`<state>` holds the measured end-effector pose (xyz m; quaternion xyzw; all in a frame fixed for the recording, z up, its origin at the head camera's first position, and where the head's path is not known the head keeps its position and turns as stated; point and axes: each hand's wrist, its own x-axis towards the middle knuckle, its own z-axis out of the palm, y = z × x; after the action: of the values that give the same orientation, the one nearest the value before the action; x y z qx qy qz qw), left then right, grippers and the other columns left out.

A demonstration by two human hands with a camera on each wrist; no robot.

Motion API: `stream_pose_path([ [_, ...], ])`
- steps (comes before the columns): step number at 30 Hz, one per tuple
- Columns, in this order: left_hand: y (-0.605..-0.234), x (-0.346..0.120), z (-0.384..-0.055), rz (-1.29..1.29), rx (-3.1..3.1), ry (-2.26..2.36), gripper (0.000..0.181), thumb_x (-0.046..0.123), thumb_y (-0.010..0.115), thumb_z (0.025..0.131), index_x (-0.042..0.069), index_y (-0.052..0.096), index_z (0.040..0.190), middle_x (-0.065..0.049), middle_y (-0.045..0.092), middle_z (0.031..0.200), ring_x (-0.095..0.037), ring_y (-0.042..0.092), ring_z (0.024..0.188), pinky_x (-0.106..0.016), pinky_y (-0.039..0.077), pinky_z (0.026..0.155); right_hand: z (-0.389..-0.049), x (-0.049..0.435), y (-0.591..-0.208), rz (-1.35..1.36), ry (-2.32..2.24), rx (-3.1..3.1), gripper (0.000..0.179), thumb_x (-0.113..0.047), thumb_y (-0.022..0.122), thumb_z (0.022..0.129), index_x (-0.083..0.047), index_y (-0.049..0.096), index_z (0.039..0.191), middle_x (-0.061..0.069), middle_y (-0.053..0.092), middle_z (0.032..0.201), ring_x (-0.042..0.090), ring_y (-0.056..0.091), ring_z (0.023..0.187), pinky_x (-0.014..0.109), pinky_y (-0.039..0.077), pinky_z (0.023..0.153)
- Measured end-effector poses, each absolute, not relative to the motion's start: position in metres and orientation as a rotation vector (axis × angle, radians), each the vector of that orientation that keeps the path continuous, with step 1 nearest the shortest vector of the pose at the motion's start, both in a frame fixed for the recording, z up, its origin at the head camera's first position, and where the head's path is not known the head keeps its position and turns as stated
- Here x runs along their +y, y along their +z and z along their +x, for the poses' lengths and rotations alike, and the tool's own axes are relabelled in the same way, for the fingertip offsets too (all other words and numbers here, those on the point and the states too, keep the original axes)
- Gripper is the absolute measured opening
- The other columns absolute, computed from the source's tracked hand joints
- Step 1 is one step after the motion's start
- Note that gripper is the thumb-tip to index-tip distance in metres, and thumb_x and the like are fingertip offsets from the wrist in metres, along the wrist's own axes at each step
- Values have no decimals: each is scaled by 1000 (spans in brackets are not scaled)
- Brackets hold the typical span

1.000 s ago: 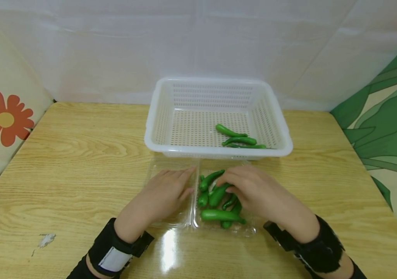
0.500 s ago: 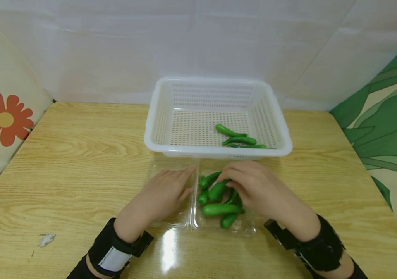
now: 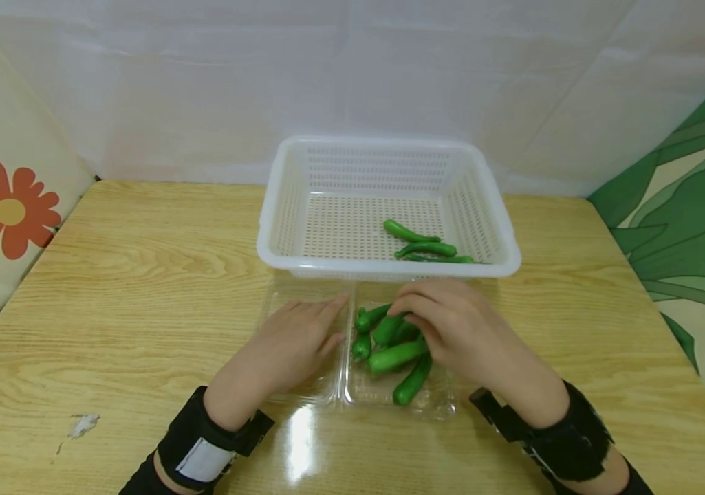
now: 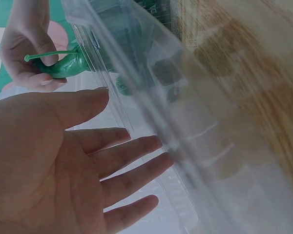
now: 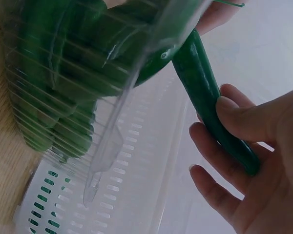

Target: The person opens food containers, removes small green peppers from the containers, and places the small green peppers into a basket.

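Note:
A clear hinged plastic container [image 3: 364, 393] stands spread out in front of the basket. In its right half, several green chili peppers [image 3: 398, 357] lie in a pile. My right hand [image 3: 457, 323] is over this half and, in the right wrist view, pinches a long dark green chili pepper [image 5: 198, 78] between thumb and fingers. My left hand [image 3: 299, 337] lies over the left half, fingers near the middle ridge. Seen from the left wrist, its fingers [image 4: 132, 151] are nearly straight at the clear plastic edge and hold nothing. The right palm hides part of the pile.
Directly behind the container sits a white perforated basket [image 3: 386, 265] with a few green chili peppers [image 3: 426, 249] at its front right. A wooden table [image 3: 160, 275] carries everything. A white cloth [image 3: 352, 69] hangs along the back.
My right hand has shifted slightly away from me, towards the basket. Beneath it, the chili peppers have turned and slid about in the pile. My left hand has stayed in place.

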<state>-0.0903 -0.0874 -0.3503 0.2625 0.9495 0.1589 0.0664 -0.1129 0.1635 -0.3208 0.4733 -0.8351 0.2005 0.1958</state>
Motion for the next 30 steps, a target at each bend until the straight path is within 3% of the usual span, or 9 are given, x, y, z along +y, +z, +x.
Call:
stream_pose_path([
  [9, -350, -87, -90, 792, 2861, 479, 58, 33, 53, 103, 4, 38, 152, -12, 52, 145, -32, 50, 131, -50, 32, 114, -113, 163, -319, 1292, 548, -2314, 35, 20, 68, 72, -5, 73, 96, 8, 70, 102, 26, 66, 98, 43, 54, 90],
  [30, -350, -87, -90, 800, 2860, 498, 58, 32, 54, 103, 3, 38, 151, -13, 53, 144, -32, 50, 131, -50, 33, 113, -114, 162, -316, 1210, 572, -2190, 32, 15, 74, 74, -4, 73, 100, 11, 70, 104, 29, 67, 95, 44, 55, 84],
])
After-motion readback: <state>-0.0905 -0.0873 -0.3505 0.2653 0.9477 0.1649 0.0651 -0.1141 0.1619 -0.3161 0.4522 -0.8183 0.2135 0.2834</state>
